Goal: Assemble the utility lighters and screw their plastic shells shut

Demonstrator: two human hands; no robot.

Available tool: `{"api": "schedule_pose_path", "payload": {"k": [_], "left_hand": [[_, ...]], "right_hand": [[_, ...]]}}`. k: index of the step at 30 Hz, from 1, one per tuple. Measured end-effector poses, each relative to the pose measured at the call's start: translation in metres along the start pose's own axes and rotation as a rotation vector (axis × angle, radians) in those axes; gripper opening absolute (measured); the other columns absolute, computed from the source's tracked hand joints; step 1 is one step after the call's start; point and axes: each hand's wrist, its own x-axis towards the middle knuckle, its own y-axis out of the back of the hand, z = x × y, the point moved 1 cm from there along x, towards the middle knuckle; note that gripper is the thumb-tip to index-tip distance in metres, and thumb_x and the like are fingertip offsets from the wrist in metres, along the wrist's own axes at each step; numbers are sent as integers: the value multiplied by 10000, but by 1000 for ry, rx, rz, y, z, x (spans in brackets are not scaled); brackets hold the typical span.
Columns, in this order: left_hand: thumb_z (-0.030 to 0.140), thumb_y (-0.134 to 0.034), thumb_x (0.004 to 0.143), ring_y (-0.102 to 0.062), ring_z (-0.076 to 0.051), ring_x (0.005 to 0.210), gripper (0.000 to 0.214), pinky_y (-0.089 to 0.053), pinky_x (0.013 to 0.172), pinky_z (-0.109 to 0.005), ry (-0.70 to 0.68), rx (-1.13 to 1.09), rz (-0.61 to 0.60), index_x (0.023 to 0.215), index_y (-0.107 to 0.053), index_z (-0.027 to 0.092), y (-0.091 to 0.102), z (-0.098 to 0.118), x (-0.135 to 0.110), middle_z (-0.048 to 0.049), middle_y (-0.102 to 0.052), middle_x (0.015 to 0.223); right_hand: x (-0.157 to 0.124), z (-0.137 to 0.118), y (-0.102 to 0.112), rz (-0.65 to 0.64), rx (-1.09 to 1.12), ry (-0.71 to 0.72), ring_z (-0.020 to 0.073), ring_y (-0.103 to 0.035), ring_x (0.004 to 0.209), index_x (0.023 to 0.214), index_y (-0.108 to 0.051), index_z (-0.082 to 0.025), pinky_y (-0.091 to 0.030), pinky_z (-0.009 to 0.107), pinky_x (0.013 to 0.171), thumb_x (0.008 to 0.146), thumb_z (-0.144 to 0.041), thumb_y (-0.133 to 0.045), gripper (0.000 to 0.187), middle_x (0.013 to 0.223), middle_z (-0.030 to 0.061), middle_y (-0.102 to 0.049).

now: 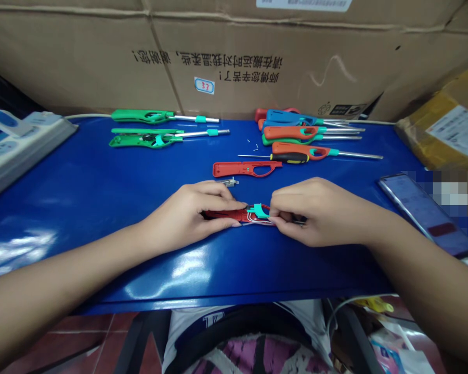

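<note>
An opened red lighter body [234,214] lies on the blue table, with a teal trigger [260,210] and thin white wires showing inside it. My left hand [197,213] grips its left end between thumb and fingers. At the trigger end, my right hand [304,210] is closed in a pinch; its fingertips hide just what they hold there. Behind my left fingers sits a small metal part [230,182], partly covered. A loose red casing half [246,169] rests just beyond, inner side up. Past it lies a black and yellow screwdriver [290,158].
Several assembled lighters [296,133] are piled at the back right. Green lighters [144,139], one opened, lie back left. A power strip [23,143] stands at the left edge, a phone [425,213] at the right. A cardboard box [226,31] walls off the back.
</note>
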Motion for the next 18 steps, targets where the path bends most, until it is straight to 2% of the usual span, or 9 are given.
{"api": "schedule_pose_path", "payload": {"k": [4,12,18], "left_hand": [[226,-737,901,-695,-169,903,262,-576,810,-283,6,-18,-21,1160,-765,196,0,0,0,-70,-734,1007],[210,-701,928,-681,-184,989,204,-565,871,-313,-21,-9,-65,1120,-771,213,-1,-1,1,-76,-711,1078],[231,-660,960,-666,-196,1053,203,-545,910,-324,-16,77,-92,1137,-757,207,0,0,-1,-77,-698,1121]], "right_hand": [[1,-1,0,-13,3,-5,95,-455,597,748,-554,-189,-293,257,589,814,-83,-560,125,690,-36,-556],[1,-3,0,-35,10,-17,95,-455,593,735,-553,-190,-287,259,583,813,-91,-563,126,682,-38,-547],[3,-1,-2,-66,27,-40,98,-467,600,744,-589,-181,-299,262,592,816,-85,-556,125,673,-39,-557]]}}
